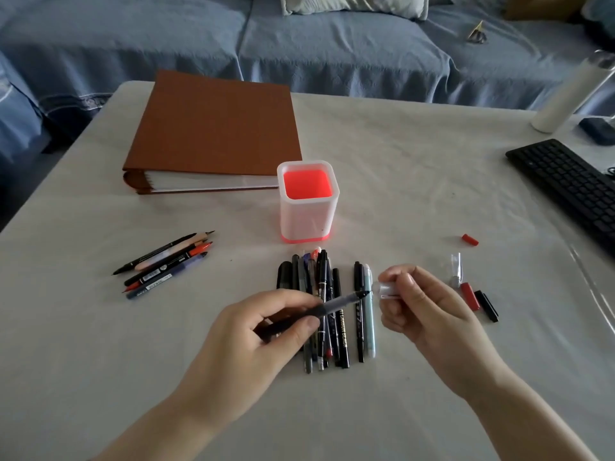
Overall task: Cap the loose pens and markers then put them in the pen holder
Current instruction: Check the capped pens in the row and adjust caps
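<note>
Two hands meet low over the counter [416, 181]. The left hand [253, 344] has its fingers [307, 322] curled round a black pen [342, 301], whose bare tip points right, just short of a clear cap [386, 289]. The right hand [422, 311] pinches that cap between thumb and fingertips. Under the pen lies a row of pens [339, 341], side by side. The pen holder [307, 221], white with a red inside, stands upright just beyond that row, beside a brown binder [213, 128]. Four uncapped markers [166, 261] lie well to the left. Loose caps [470, 296] rest near the right hand, and a red cap [470, 240] sits farther back. A black keyboard [565, 184] lies at the far right.
</note>
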A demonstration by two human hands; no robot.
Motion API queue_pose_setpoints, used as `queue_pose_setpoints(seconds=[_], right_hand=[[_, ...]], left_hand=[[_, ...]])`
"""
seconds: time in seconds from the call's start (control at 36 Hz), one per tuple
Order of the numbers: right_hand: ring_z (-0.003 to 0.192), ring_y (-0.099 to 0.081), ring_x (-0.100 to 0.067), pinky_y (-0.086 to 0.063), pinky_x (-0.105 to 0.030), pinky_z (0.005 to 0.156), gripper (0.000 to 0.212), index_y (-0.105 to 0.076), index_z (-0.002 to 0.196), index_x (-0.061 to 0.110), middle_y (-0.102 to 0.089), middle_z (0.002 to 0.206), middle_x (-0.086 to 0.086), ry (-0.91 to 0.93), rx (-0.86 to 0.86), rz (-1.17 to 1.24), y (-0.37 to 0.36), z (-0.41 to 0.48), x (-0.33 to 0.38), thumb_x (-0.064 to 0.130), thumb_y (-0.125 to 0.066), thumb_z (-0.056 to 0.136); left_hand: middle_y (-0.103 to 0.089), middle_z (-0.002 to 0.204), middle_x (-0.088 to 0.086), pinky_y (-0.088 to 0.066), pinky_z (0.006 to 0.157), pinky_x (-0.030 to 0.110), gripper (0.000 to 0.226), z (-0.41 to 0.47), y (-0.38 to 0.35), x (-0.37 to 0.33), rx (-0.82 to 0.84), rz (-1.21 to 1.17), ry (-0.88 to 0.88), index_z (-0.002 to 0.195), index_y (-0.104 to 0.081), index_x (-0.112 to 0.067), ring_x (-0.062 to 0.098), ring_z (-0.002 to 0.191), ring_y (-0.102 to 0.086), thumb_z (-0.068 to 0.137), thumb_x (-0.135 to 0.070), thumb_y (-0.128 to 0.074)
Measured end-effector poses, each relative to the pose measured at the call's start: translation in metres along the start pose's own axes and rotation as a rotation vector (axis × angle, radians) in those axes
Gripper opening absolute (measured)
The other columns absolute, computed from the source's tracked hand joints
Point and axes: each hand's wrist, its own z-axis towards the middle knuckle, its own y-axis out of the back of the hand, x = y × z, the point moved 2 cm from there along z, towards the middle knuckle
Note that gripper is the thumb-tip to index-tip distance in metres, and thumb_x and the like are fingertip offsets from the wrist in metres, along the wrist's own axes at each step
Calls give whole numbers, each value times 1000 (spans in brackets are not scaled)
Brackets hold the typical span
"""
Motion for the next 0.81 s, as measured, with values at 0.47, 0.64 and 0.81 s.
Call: queue_pose_setpoints(seconds=[0.47,0.64,0.81], right_hand=[[48,-36,-2,-31,-12,47,22,-58,82,33,-61,68,0,8,19,-605,-19,-9,4,13,-51,89],[54,-38,-6,-32,-19,52,23,-57,82,33,-62,78,-1,30,52,-657,-26,-6,-6,11,-51,89],[58,-45,-23,-37,-24,53,22,-55,82,36,-63,82,3,50,117,-751,-30,0,-7,16,-52,89]], left_hand=[[-62,66,-28,-35,51,3,21,-2,3,-1,4,173,-21,83,-71,-34,-8,56,-54,75,-15,-73],[-67,56,-14,-33,46,9,36,-5,1,10,-37,40,147,67,-71,-42,2,45,-49,73,-6,-72],[-61,48,3,-25,34,13,27,3,7,20,83,-292,462,60,-73,-16,7,36,-37,76,4,-64]])
